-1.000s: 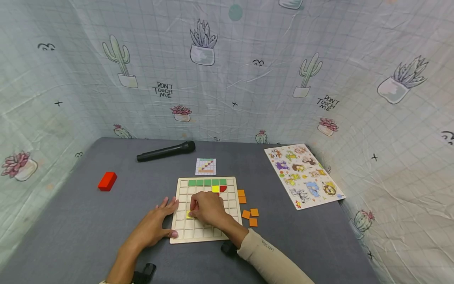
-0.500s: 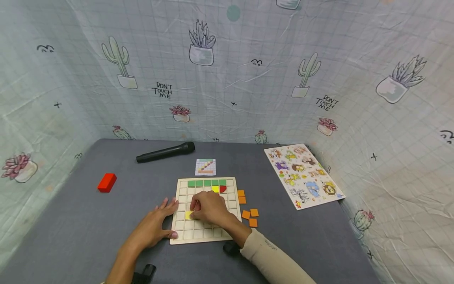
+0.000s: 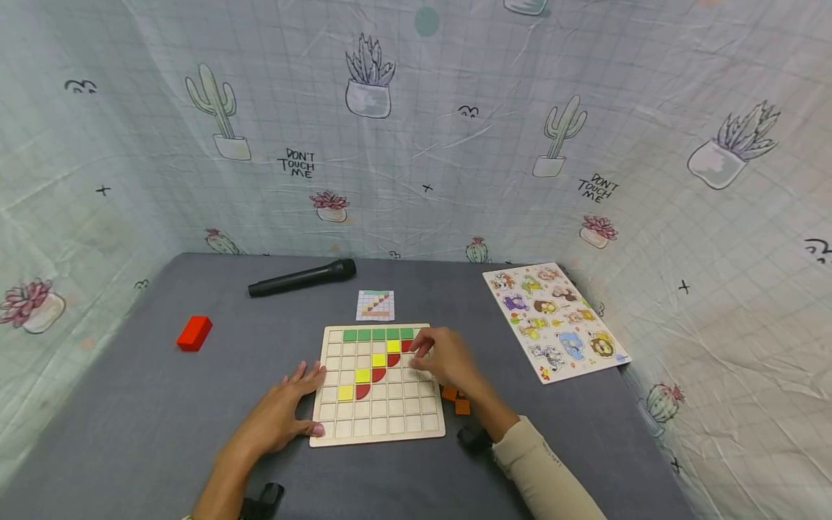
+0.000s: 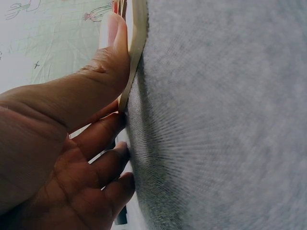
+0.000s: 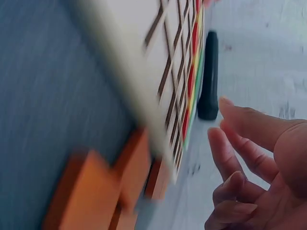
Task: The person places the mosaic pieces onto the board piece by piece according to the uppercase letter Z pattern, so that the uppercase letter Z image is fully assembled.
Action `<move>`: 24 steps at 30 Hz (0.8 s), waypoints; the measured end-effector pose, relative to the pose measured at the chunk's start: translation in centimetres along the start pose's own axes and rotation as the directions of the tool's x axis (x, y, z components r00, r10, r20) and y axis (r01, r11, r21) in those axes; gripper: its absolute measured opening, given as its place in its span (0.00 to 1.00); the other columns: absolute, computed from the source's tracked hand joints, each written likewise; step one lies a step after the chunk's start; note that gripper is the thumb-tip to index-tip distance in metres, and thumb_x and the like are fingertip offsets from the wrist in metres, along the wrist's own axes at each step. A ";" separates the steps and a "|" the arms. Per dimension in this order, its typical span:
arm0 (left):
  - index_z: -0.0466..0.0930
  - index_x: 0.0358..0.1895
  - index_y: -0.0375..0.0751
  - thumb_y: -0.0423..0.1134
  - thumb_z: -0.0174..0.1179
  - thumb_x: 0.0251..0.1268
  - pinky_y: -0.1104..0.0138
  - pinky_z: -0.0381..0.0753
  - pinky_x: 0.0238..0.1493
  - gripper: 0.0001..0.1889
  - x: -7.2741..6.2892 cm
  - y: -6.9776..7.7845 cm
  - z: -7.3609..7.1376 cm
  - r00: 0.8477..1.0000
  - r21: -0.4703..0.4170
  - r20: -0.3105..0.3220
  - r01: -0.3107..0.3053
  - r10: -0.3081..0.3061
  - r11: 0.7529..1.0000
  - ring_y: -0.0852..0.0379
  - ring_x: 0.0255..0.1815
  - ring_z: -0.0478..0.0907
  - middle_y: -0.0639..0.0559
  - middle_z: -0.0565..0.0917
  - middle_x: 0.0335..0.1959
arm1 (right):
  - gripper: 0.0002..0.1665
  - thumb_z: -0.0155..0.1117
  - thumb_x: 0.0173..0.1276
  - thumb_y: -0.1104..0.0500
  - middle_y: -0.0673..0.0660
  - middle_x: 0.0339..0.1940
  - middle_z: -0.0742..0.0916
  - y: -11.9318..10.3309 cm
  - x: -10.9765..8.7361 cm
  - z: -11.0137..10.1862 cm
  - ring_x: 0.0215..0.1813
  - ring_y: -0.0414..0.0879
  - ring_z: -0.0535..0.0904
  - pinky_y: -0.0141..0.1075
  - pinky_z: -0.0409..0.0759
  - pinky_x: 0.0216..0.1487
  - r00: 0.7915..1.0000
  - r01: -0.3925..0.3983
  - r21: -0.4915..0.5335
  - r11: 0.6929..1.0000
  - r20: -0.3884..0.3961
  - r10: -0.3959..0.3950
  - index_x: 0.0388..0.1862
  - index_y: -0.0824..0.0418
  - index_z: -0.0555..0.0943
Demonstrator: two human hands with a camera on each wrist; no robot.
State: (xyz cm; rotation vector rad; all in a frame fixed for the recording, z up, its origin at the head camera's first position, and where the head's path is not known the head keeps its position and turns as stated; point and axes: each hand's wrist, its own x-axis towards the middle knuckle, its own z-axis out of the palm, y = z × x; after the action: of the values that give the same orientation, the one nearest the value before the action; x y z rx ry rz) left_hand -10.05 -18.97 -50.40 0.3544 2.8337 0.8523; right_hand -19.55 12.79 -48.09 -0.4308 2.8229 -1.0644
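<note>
A pale wooden grid board [image 3: 406, 425] lies on the dark table. Green square tiles [image 3: 379, 335] line its upper row, and a diagonal of yellow tiles [image 3: 346, 393] and red quarter-round pieces [image 3: 362, 391] runs below. My left hand [image 3: 281, 413] rests at the board's left edge, fingers spread; its thumb [image 4: 112, 36] lies against the rim in the left wrist view. Over the board's upper right is my right hand [image 3: 448, 357], thumb and forefinger apart with nothing between them in the right wrist view. Its fingertips overlap the topmost red piece in the head view.
Orange square tiles [image 3: 462, 407] lie right of the board, some hidden behind the right hand. Beyond the board is a small pattern card [image 3: 375, 306], with a black microphone [image 3: 302, 278] farther back. A red block [image 3: 194, 333] lies left, an animal puzzle board [image 3: 555, 325] right.
My right hand has left the lower yellow tile and moved right and away across the board, uncovering the yellow and red diagonal. My left hand has stayed at the edge.
</note>
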 end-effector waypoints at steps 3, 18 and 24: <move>0.67 0.80 0.35 0.45 0.85 0.40 0.33 0.56 0.82 0.58 0.0 0.0 0.1 1.000 0.001 0.003 0.004 -0.004 1.000 0.30 0.87 0.53 0.38 0.65 0.83 | 0.11 0.82 0.63 0.57 0.46 0.32 0.86 1.5 0.2 -1.2 0.34 0.43 0.79 0.37 0.78 0.33 0.999 -0.044 -0.030 0.999 -0.032 0.043 0.42 0.51 0.89; 0.66 0.81 0.37 0.46 0.85 0.40 0.32 0.56 0.82 0.59 0.1 0.0 0.1 0.999 0.007 0.015 0.032 -0.032 0.999 0.30 0.87 0.53 0.39 0.64 0.83 | 0.12 0.84 0.62 0.51 0.48 0.31 0.83 4.0 1.3 -2.2 0.33 0.44 0.77 0.41 0.73 0.36 0.989 -0.147 -0.236 0.961 -0.010 0.148 0.34 0.48 0.86; 0.66 0.81 0.38 0.46 0.85 0.41 0.31 0.57 0.81 0.58 0.1 0.0 0.1 0.999 0.013 0.013 0.031 -0.032 0.999 0.30 0.87 0.53 0.40 0.64 0.84 | 0.12 0.83 0.63 0.52 0.47 0.25 0.84 4.0 1.2 -2.5 0.28 0.44 0.77 0.39 0.72 0.32 0.989 -0.146 -0.168 0.975 -0.051 0.139 0.31 0.48 0.84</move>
State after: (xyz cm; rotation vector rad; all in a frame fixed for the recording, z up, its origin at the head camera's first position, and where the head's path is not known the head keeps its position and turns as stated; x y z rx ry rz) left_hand -10.09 -18.89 -50.43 0.3151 2.8260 0.8225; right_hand -22.11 16.86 -48.83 -0.2178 2.9394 -0.8159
